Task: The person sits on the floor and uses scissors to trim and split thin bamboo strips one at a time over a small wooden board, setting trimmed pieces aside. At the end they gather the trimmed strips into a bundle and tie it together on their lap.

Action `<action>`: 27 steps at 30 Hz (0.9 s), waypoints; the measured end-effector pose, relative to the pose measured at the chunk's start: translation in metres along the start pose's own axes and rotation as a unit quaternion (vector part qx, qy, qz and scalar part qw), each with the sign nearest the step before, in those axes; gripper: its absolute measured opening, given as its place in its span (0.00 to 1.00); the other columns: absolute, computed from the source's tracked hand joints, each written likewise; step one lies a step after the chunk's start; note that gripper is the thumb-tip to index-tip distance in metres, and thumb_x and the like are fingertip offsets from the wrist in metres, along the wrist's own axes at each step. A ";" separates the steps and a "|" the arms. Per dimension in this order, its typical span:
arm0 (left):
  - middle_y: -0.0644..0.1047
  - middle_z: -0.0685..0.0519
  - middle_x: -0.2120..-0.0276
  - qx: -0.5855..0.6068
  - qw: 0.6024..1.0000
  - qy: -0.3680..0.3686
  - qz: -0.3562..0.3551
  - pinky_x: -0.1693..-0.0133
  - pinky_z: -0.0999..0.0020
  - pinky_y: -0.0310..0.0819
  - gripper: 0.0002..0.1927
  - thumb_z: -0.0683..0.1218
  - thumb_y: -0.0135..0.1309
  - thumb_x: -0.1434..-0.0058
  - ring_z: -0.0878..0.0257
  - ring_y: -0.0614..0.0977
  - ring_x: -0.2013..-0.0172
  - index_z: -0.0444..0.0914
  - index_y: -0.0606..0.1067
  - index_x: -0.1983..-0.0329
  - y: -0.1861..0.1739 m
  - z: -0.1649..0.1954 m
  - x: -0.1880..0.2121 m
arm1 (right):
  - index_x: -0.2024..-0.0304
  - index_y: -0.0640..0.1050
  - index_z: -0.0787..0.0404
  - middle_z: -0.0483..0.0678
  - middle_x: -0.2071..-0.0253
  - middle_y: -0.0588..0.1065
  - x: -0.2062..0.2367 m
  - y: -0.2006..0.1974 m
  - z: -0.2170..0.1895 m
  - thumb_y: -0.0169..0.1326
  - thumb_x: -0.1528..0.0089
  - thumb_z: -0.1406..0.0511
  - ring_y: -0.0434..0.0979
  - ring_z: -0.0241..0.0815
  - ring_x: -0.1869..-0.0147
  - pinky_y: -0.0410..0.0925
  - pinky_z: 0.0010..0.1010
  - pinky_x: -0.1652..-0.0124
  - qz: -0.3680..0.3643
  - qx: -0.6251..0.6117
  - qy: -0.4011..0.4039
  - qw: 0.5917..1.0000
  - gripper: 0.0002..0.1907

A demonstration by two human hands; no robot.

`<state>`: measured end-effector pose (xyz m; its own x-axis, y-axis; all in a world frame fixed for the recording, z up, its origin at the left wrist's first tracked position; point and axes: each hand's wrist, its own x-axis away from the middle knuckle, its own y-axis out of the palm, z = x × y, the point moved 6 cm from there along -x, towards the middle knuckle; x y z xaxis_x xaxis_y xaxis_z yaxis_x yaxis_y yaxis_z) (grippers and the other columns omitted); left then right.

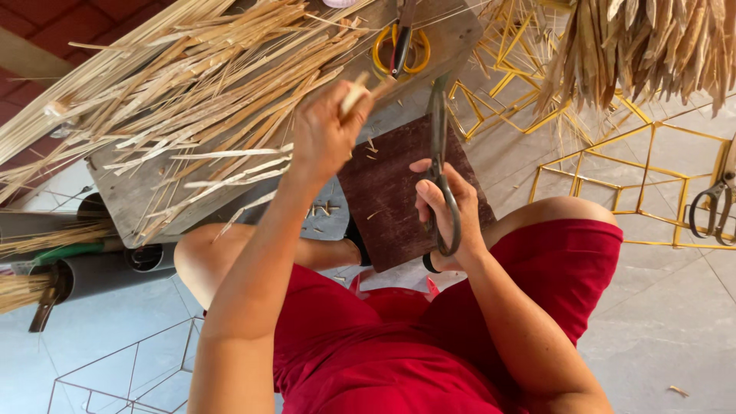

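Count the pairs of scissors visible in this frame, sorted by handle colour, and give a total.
Dark metal handles: 2, one pair held in the right hand, one pair lying on the yellow frame at the right edge.
Yellow handles: 1, the pair on the grey board.
Total: 3.
The left hand holds a pale stick, not scissors.
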<state>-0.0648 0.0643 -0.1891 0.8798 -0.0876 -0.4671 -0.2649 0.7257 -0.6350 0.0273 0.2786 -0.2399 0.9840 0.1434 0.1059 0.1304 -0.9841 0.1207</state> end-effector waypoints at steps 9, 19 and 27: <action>0.77 0.54 0.69 0.154 0.985 -0.040 0.061 0.72 0.71 0.69 0.05 0.41 0.63 0.35 0.68 0.79 0.72 0.38 0.77 0.58 -0.047 0.117 0.045 | 0.36 0.71 0.63 0.42 0.55 0.69 0.015 0.011 -0.023 0.64 0.38 0.55 0.68 0.31 0.51 0.65 0.23 0.51 -0.028 0.067 -0.150 0.986 0.33; 0.79 0.59 0.74 0.271 0.949 -0.155 0.054 0.70 0.75 0.74 0.06 0.45 0.58 0.31 0.74 0.79 0.72 0.37 0.75 0.60 -0.010 0.110 0.066 | 0.34 0.69 0.67 0.43 0.52 0.70 0.016 0.015 -0.032 0.65 0.37 0.50 0.71 0.32 0.48 0.67 0.25 0.47 -0.039 0.064 -0.198 0.977 0.39; 0.73 0.60 0.77 0.389 0.895 -0.210 0.063 0.76 0.79 0.67 0.09 0.44 0.57 0.29 0.76 0.73 0.78 0.36 0.74 0.63 0.013 0.094 0.077 | 0.36 0.72 0.69 0.41 0.58 0.73 0.016 0.014 -0.026 0.65 0.40 0.47 0.71 0.28 0.57 0.68 0.20 0.58 -0.021 0.096 -0.177 0.979 0.41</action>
<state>0.0367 0.1313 -0.1753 0.9761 0.1748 -0.1292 -0.1622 0.9814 0.1027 0.0415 0.2694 -0.2104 0.9535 0.1718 -0.2478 0.1582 -0.9846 -0.0739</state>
